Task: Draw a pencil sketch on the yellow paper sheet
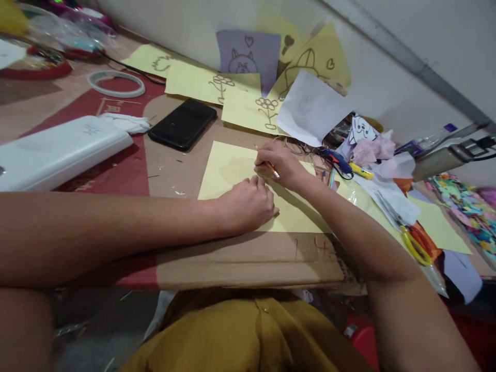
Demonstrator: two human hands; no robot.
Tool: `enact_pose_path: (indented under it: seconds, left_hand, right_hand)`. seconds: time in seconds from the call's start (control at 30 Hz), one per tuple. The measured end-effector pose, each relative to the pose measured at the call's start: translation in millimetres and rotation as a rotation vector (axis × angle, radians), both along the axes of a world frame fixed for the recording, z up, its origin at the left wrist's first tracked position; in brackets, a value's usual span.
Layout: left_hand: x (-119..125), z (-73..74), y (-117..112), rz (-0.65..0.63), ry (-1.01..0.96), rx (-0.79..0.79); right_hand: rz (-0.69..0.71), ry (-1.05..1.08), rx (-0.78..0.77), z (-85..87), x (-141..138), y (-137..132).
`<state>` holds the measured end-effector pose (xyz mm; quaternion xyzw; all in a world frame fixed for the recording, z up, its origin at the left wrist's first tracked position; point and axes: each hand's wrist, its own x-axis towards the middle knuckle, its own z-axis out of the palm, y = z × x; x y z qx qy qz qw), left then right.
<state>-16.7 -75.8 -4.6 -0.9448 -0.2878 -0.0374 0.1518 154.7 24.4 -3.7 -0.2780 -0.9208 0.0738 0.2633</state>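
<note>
A blank pale yellow sheet [228,170] lies on a brown cardboard board [248,258] in front of me. My right hand [279,165] is closed around an orange pencil [271,166], its tip down on the sheet's upper part. My left hand [246,204] rests on the sheet just below, fingers curled under, pressing the paper down.
A black phone [183,124] lies beyond the sheet. A white box [58,152] and a tape ring [115,83] sit at the left. Yellow sheets with flower drawings [248,106] lean at the back. Yellow-handled scissors [414,243], markers [341,161] and paper scraps crowd the right.
</note>
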Motion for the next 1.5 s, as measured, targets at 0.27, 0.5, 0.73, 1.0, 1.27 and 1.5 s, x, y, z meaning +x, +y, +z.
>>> enact_pose_path:
  seconds: [0.27, 0.5, 0.73, 1.0, 1.27, 1.5]
  left_hand:
    - [-0.5, 2.2, -0.2, 0.010, -0.011, -0.007]
    - [-0.6, -0.3, 0.0, -0.010, -0.008, 0.030]
    - [-0.6, 1.8, -0.2, -0.031, -0.036, 0.031]
    - [-0.3, 3.3, -0.5, 0.001, 0.008, 0.010]
    - [0.1, 3.1, -1.2, -0.011, 0.011, 0.007]
    - [-0.5, 2.7, -1.2, -0.009, -0.015, 0.025]
  right_hand:
    - [-0.129, 0.044, -0.022, 2.6, -15.6, 16.6]
    - [-0.097, 0.021, -0.082, -2.5, -15.2, 10.1]
    - [-0.194, 0.178, -0.028, 4.5, -3.8, 22.9]
    - [-0.170, 0.006, -0.026, -4.6, -17.2, 17.3]
    - [-0.098, -0.095, -0.011, 3.3, -5.8, 12.9]
    - [-0.173, 0.092, -0.094, -0.6, -21.0, 16.7]
